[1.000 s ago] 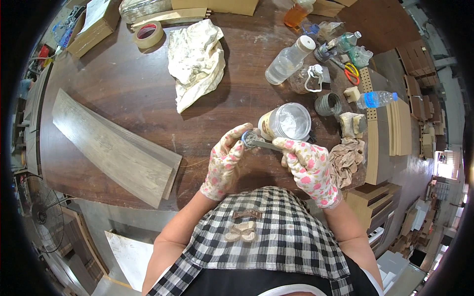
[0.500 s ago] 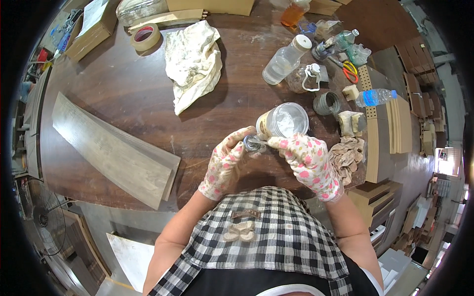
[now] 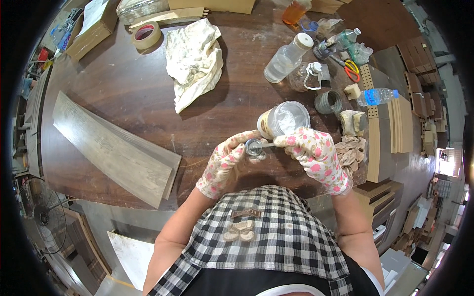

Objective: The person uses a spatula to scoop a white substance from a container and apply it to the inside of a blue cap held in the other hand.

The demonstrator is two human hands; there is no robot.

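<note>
Gloved in white with pink flowers, my left hand [image 3: 220, 166] is closed around a small clear round jar [image 3: 254, 147] with its mouth facing up. My right hand [image 3: 316, 157], in a matching glove, pinches a thin pale stick [image 3: 268, 145]. The stick's tip reaches into the mouth of the jar; what the jar contains is too small to tell. Just beyond both hands stands a clear plastic tub [image 3: 265, 124] with white material inside. Part of its near side is hidden by my right glove.
Bottles, including a tall clear one [image 3: 285, 61], a glass jar [image 3: 328, 102] and scissors [image 3: 351, 71] stand or lie at the right. A stained cloth [image 3: 193, 64] and tape roll [image 3: 146, 35] lie farther off. Grey wood-grain boards [image 3: 111, 148] cover the left.
My right hand has shifted slightly right, and more of the stick now shows between it and the jar. The jar has turned so its mouth faces up more plainly.
</note>
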